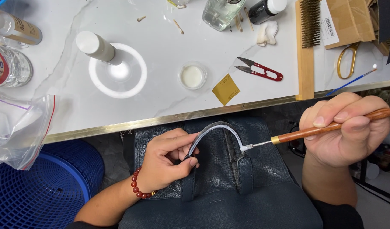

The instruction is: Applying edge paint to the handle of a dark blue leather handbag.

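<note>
A dark blue leather handbag [229,199] lies on the person's lap, just below the table edge, its arched handle [216,129] rising toward the table. The left hand [167,163], with a red bead bracelet [137,186] at the wrist, pinches the left leg of that handle, thumb and fingers clamped on it so the arch stands steady and its pale edge faces up. The right hand [345,129] has its fingers closed around a wooden-handled edge tool [322,129], held like a pen, and the metal tip touches the handle's edge near the right end of the arch. To do this well, it seems wise to keep the tip riding on the narrow edge alone, with light, even pressure, and to turn the handle with the left hand rather than twist the tool, so nothing smears onto the grained face. A blue plastic basket [46,191] sits low on the left. Farther off, on the white marble table [161,97], lie a yellow sandpaper square [226,89], a small dish of white paste [192,76], red thread snips [258,70], a white bottle [97,46], a wire brush [308,25] and gold-handled scissors [347,59].
</note>
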